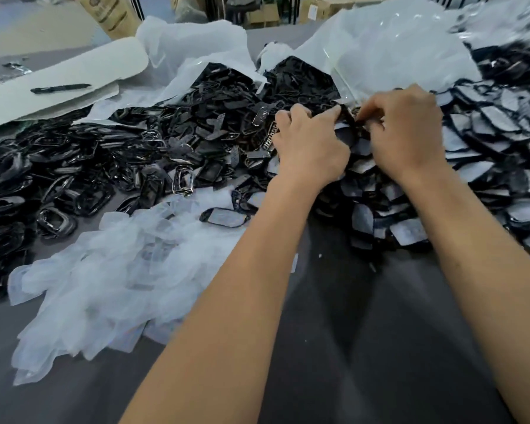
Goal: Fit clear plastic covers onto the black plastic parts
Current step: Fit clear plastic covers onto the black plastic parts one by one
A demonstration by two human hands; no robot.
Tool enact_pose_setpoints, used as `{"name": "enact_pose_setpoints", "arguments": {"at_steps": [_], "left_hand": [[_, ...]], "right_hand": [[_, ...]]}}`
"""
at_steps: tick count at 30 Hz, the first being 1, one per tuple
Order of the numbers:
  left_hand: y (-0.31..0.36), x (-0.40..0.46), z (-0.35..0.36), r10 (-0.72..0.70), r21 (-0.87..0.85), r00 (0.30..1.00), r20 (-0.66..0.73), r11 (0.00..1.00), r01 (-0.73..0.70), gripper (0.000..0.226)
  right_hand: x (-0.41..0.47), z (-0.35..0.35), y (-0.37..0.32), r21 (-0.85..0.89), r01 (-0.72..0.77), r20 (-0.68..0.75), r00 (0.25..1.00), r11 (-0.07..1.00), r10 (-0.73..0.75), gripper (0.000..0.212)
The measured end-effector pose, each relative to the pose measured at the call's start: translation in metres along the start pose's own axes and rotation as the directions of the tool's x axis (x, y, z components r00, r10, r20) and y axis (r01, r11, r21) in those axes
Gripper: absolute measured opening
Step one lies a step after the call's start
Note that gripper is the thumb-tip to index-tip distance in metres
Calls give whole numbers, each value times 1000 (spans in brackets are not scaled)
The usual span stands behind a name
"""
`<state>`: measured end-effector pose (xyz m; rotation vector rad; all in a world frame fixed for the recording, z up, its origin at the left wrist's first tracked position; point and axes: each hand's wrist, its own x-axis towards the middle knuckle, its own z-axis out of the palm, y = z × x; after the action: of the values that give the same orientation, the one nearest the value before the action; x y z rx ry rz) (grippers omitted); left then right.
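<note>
Two hands meeting over heap: left hand [311, 142] pinching small flat black plastic part [348, 117] from 9 o'clock, right hand [406, 133] gripping it from 3 o'clock, fingers curling in. Long axis unclear. Clear plastic covers [104, 270] lying at 8 o'clock, left hand nearer.

1. The tan kraft bag [112, 13] standing at the far left of the table carries a dark round emblem and lines of dark print, all too blurred to read.
2. A cardboard box [311, 10] at the far edge, right of centre, bears a small white label; its print is too small to read.
3. Some black plastic parts [262, 116] near the middle of the pile show pale markings, also unreadable.
</note>
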<state>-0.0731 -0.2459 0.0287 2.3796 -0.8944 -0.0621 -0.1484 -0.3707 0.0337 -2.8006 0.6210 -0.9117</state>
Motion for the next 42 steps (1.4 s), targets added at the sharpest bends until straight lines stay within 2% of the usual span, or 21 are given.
{"name": "enact_pose_setpoints", "arguments": {"at_steps": [2,3,6,8,13,16,19,23,27,30,32,34,37,40,42], "left_hand": [[-5,-2,-2,1,13,999,-55,1000,0,59],[-10,-3,-5,-2,15,997,-78,1000,3,53],[-34,-9,-20,-31,1,989,-142,1000,31,44],[-54,-15,-33,-83,-14,979,-186,997,82,43],[-114,-31,-60,-246,173,912,-328,933,315,38],[-139,-43,-72,-364,204,848,-385,862,463,39],[-156,-55,-77,-425,223,819,-384,818,530,36],[-172,-64,-73,-384,223,859,-339,854,470,26],[-180,-63,-74,-364,196,864,-348,873,447,22],[-184,-64,-74,-357,178,858,-370,879,443,22],[-184,-63,-75,-352,153,861,-367,890,429,21],[-184,-61,-76,-362,148,861,-358,888,435,21],[-178,-62,-79,-381,184,837,-393,859,478,20],[-172,-66,-82,-289,151,827,-482,902,403,14],[-167,-72,-85,-240,1,816,-525,959,283,12]], "right_hand": [[4,0,2,-11,9,100,995,1000,-8,30],[5,0,0,-2,11,103,995,1000,-10,30],[8,1,-22,53,-2,5,1000,999,2,31],[9,8,-48,129,52,-26,998,990,-49,30],[4,41,-113,189,202,175,956,961,-236,28],[2,60,-141,88,341,280,893,936,-352,44],[2,74,-160,-27,433,393,833,901,-389,44],[5,84,-165,-3,364,396,856,931,-333,41],[10,89,-164,52,303,342,890,952,-301,26],[11,88,-161,96,250,224,938,963,-266,21],[9,84,-159,190,204,102,969,960,-227,20],[1,77,-162,392,152,13,985,907,-171,17],[-18,71,-165,709,-2,65,996,705,-63,10],[-31,71,-158,795,-125,183,982,593,-38,8],[-37,73,-153,811,-173,245,968,559,-57,10]]}}
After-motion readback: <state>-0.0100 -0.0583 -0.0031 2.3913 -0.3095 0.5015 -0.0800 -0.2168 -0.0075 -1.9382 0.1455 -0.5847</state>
